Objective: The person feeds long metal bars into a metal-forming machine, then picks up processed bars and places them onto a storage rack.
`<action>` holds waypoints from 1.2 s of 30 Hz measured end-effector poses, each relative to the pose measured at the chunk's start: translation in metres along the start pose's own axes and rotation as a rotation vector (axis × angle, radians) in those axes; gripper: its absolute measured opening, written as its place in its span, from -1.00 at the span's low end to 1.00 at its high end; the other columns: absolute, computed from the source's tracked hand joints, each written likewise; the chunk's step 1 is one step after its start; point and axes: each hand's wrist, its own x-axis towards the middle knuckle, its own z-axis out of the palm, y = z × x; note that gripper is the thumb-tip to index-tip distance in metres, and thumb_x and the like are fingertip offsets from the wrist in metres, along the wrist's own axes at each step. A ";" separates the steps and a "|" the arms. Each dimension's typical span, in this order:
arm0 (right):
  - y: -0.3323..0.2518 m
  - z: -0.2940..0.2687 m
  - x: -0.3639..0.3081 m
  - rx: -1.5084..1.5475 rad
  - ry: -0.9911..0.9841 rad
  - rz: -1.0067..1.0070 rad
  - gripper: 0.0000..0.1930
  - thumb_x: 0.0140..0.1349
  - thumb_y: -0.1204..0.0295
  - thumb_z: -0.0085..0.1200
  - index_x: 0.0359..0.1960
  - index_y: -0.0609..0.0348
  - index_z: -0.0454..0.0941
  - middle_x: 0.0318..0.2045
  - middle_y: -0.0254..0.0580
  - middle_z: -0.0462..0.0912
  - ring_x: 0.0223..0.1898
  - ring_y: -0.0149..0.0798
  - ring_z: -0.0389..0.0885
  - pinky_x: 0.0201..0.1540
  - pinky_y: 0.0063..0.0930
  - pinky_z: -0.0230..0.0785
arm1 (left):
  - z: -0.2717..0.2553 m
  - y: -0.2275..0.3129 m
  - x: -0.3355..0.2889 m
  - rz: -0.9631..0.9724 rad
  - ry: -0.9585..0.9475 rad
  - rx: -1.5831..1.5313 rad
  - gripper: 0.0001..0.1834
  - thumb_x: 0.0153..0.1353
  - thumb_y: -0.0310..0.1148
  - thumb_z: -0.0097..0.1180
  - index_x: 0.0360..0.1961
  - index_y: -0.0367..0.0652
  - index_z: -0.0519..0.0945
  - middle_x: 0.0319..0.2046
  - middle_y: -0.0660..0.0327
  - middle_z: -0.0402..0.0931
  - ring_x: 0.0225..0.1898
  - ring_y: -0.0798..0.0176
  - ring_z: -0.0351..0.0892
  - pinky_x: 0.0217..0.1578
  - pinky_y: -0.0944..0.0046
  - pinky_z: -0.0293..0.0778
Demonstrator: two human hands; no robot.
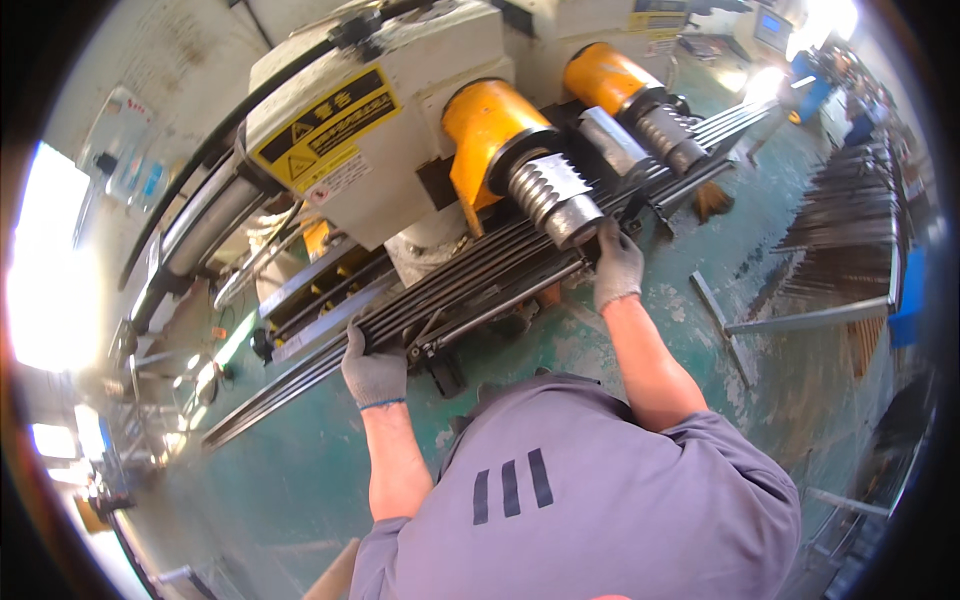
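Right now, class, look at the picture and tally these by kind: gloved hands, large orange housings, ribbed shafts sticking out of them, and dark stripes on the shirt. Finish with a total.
Gloved hands: 2
Orange housings: 2
Ribbed shafts: 2
Shirt stripes: 3
Total: 9

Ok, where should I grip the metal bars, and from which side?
Probably the left stretch of the metal bars, beyond the left hand, approached from the left: there they run slender and parallel, projecting past the machine, while farther right the nearer ridged cylinder appears to crowd them.
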 end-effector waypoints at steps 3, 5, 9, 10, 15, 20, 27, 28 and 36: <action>0.018 -0.051 0.007 -0.021 0.019 0.098 -0.51 0.51 0.03 0.18 0.02 0.32 0.71 -0.18 -0.25 0.76 -0.26 -0.31 0.71 -0.13 -0.38 0.60 | -0.017 0.019 0.002 0.094 -0.025 -0.043 -0.56 0.62 -0.15 -0.10 0.17 -0.33 0.57 0.17 -0.03 0.61 0.25 -0.13 0.57 0.38 -0.26 0.43; 0.068 -0.108 0.038 -0.031 0.038 0.078 -0.56 0.51 0.05 0.17 0.00 0.27 0.68 -0.20 -0.20 0.78 -0.29 -0.25 0.75 -0.15 -0.30 0.65 | -0.042 0.048 0.015 0.225 0.025 -0.078 -0.57 0.61 -0.15 -0.08 0.13 -0.34 0.57 0.13 -0.03 0.62 0.25 -0.09 0.58 0.38 -0.25 0.44; 0.079 -0.146 0.028 -0.011 0.093 0.246 -0.63 0.53 0.09 0.14 -0.06 0.19 0.65 -0.24 -0.15 0.79 -0.29 -0.17 0.79 -0.16 -0.21 0.67 | -0.040 0.055 0.015 0.281 0.201 -0.005 -0.67 0.62 -0.29 -0.10 0.10 -0.32 0.58 0.06 -0.01 0.66 0.18 -0.07 0.64 0.31 -0.18 0.56; 0.078 -0.147 0.024 -0.012 0.094 0.258 -0.64 0.53 0.11 0.14 -0.08 0.22 0.63 -0.25 -0.14 0.78 -0.30 -0.17 0.78 -0.19 -0.23 0.66 | -0.042 0.046 0.017 0.281 0.216 -0.021 -0.69 0.62 -0.30 -0.09 0.08 -0.30 0.58 0.05 -0.01 0.66 0.17 -0.07 0.64 0.29 -0.17 0.58; 0.077 -0.145 0.026 -0.017 0.045 0.264 -0.62 0.50 0.09 0.19 -0.06 0.23 0.64 -0.26 -0.13 0.78 -0.31 -0.17 0.77 -0.17 -0.22 0.66 | 0.008 -0.029 0.002 0.107 0.050 -0.038 -0.66 0.48 -0.28 0.21 0.15 -0.23 0.61 0.09 0.07 0.68 0.13 -0.01 0.66 0.27 -0.05 0.58; 0.110 -0.132 0.044 -0.075 -0.132 0.229 -0.62 0.46 0.12 0.27 -0.03 0.23 0.66 -0.24 -0.17 0.77 -0.29 -0.19 0.78 -0.19 -0.23 0.68 | 0.026 -0.040 -0.008 0.015 0.139 0.052 -0.59 0.52 -0.29 0.16 0.29 -0.24 0.52 0.21 0.03 0.62 0.23 -0.07 0.61 0.35 -0.08 0.52; 0.150 -0.175 0.035 -0.188 -0.212 0.380 -0.74 0.42 0.20 0.30 -0.16 0.14 0.69 -0.31 -0.30 0.71 -0.29 -0.28 0.70 -0.26 -0.33 0.60 | -0.051 0.038 -0.026 0.040 -0.067 -0.230 -0.37 0.62 0.02 -0.14 0.44 -0.26 0.39 0.47 -0.03 0.36 0.48 -0.21 0.28 0.54 -0.27 0.10; 0.178 -0.206 0.050 -0.091 -0.126 0.404 -0.75 0.42 0.21 0.30 -0.21 0.16 0.68 -0.37 -0.30 0.69 -0.36 -0.26 0.68 -0.31 -0.32 0.58 | -0.058 0.055 -0.026 0.092 -0.034 -0.229 -0.37 0.62 0.03 -0.14 0.43 -0.26 0.41 0.47 -0.02 0.36 0.48 -0.20 0.28 0.54 -0.26 0.10; 0.248 -0.308 0.045 -0.273 0.046 0.642 -0.62 0.52 0.01 0.08 -0.29 0.07 0.51 -0.41 -0.12 0.58 -0.32 0.04 0.56 -0.29 -0.05 0.35 | -0.158 0.244 -0.014 0.473 0.228 -0.228 -0.52 0.58 0.01 -0.04 0.15 -0.20 0.59 0.10 0.03 0.64 0.18 -0.16 0.58 0.34 -0.23 0.44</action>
